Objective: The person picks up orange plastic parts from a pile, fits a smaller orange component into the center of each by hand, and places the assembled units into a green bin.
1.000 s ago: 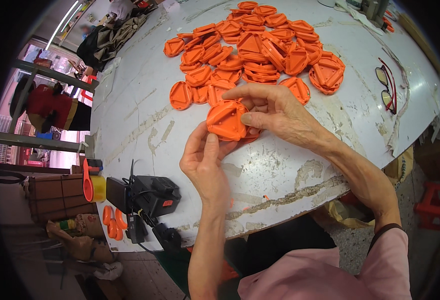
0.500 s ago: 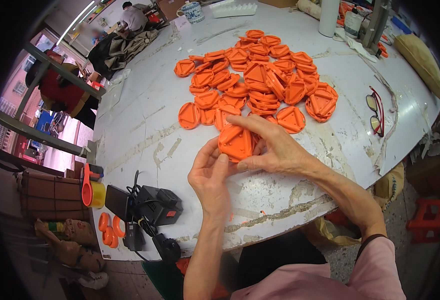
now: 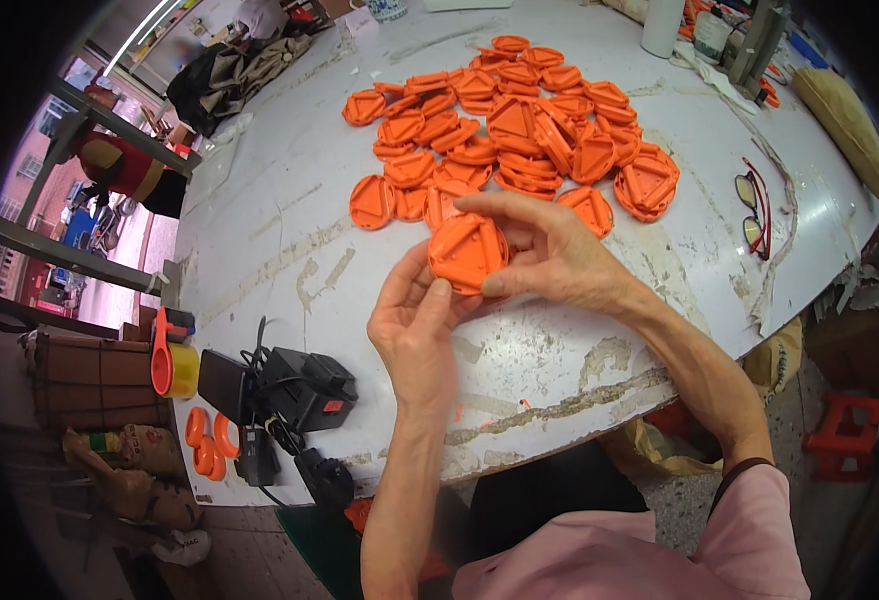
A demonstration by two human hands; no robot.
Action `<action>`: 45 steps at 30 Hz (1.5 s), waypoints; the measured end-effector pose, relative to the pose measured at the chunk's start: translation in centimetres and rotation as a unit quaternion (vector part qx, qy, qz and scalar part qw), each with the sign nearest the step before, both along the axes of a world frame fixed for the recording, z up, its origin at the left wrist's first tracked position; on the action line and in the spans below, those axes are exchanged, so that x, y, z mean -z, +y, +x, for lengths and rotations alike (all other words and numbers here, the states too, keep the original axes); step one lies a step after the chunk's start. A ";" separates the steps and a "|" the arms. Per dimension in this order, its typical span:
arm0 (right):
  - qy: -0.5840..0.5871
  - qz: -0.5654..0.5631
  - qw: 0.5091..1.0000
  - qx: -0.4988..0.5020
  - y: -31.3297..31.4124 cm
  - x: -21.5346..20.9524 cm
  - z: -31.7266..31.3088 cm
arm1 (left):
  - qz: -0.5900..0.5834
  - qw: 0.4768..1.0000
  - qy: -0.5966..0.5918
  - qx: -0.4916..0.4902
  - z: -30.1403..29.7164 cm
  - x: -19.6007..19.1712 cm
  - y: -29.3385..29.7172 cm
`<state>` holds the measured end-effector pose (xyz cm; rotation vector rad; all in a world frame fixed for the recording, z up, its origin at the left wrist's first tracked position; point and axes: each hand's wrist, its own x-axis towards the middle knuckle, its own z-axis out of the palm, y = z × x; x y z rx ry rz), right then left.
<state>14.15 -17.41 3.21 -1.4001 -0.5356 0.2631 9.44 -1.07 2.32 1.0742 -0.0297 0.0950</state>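
The round orange plastic disc with a raised triangular pattern (image 3: pixel 468 252) sits between both hands, lifted just above the scuffed white worktop (image 3: pixel 290 240). A second ago the same piece was held lower and closer to the body, with the right hand (image 3: pixel 560 262) draped across its top. Now the right hand has slid to the disc's right rim, its fingers (image 3: pixel 508 212) arching over the upper edge and the thumb pressing the lower right edge, so the patterned face shows almost fully. The left hand (image 3: pixel 415 330) has stayed beneath it, thumb and fingertips clasping the lower left rim. Both hands are closed on the piece, none released.

Judging by that shift of grip, the piece seems to be getting turned or pressed around its edge rather than set down.

Just beyond the fingertips lies the heap of similar orange discs (image 3: pixel 520 140), unchanged. To the right of the right hand rest red-framed glasses (image 3: pixel 755 215); below and left of the left hand sits a black power tool with cable (image 3: pixel 295 390).
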 end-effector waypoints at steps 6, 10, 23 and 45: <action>0.058 0.002 0.998 -0.011 -0.5 0.0 0.7 | 0.007 0.999 0.025 -0.045 0.3 0.3 0.3; 0.098 0.026 0.995 -0.009 -0.6 -0.2 0.6 | 0.018 0.998 0.033 -0.052 0.4 0.1 0.2; 0.071 -0.005 0.997 0.016 -0.5 -0.3 0.2 | 0.046 0.997 0.027 -0.064 0.3 0.6 0.2; 0.057 -0.048 0.996 0.045 -0.4 -0.3 0.5 | 0.055 0.998 0.008 -0.030 0.4 0.8 0.2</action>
